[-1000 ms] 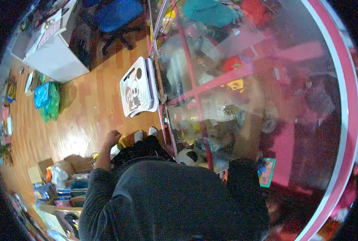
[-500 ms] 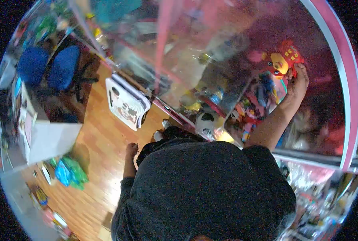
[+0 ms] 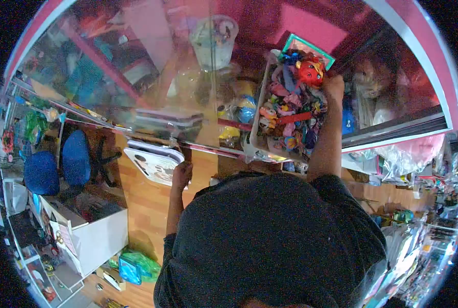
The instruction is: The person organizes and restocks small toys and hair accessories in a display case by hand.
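Blue swivel chairs [image 3: 59, 167] stand at the far left on the wood floor, by a white cabinet [image 3: 93, 238]. Next comes a white board printed with cartoon mice [image 3: 154, 163], leaning under the glass case; no writing on it can be read. The left hand [image 3: 181, 175] hangs curled beside that board, touching or just off it, I cannot tell. Farther right, the right hand [image 3: 334, 86] is closed on a red plush toy [image 3: 310, 72] atop a white bin of small toys [image 3: 290, 110].
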`<state>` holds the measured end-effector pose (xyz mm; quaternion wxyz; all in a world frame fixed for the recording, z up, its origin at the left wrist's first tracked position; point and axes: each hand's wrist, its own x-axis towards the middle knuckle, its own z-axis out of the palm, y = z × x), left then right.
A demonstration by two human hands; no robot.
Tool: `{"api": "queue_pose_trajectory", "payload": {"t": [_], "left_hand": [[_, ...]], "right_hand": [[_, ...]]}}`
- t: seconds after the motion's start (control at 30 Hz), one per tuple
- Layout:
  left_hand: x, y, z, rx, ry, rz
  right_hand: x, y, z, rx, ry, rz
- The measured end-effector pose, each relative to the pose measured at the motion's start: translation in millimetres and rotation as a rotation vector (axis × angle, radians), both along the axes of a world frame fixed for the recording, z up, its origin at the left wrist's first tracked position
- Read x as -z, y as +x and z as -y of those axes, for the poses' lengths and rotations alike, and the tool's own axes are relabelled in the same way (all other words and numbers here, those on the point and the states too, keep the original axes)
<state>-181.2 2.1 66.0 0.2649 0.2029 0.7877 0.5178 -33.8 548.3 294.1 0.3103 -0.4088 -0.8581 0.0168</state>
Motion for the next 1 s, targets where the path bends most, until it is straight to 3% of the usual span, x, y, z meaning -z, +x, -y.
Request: {"api": "queue_pose_trajectory", "payload": {"t": [0.03,0.1,0.13,0.17,0.2,0.23,0.3,0.33,0.43,0.57,0.7,0.77,0.8,0.83,0.87,0.93,1.0], "left_hand": [[-9,1,-12,0.019,0.008,0.038],[-74,10,-47,0.115,0.045,0.163],[-99,17,-61,0.130,0.035,0.159],[-121,27,-75,0.130,0.132,0.323],[-133,35,-88,0.124,0.229,0.490],[-138,41,-101,0.133,0.223,0.491],[-147,49,-124,0.175,0.322,0.685],[-158,52,-135,0.174,0.318,0.682],[-180,61,-162,0.368,0.469,0.797],[-172,73,-185,0.218,0.514,0.900],[-174,84,-183,0.055,0.401,0.887],[-155,80,-183,0.134,0.136,-0.304],[-172,84,-178,0.109,0.174,-0.434],[-199,87,-179,0.109,0.180,-0.435],[-230,90,-181,0.135,0.171,-0.445],[-258,94,-193,0.144,0.161,-0.455],[-271,97,-214,0.149,0.479,-0.276]], "right_hand": [[-21,-8,28,0.076,-0.218,-0.015],[-15,-8,18,0.138,-0.307,-0.137],[-23,-5,22,-0.001,-0.305,-0.250],[-25,4,24,-0.135,-0.300,-0.360],[-3,2,-2,-0.171,-0.352,-0.566],[-7,6,-5,-0.160,-0.353,-0.568],[-25,6,-5,-0.134,-0.555,-0.753],[-54,3,27,-0.315,-0.919,-1.100],[-72,3,36,-0.248,-0.882,-1.209],[-62,4,38,-0.500,-0.699,-1.259],[-64,6,59,-0.543,-0.680,-1.274],[-64,10,66,-0.520,-0.620,-1.223],[-62,11,69,-0.572,-0.706,-1.266],[-61,14,74,-0.625,-0.795,-1.304],[-74,19,92,-0.563,-0.732,-1.155],[-82,22,111,-0.536,-0.840,-1.171],[-76,16,128,-0.576,-1.024,-1.275]]}}
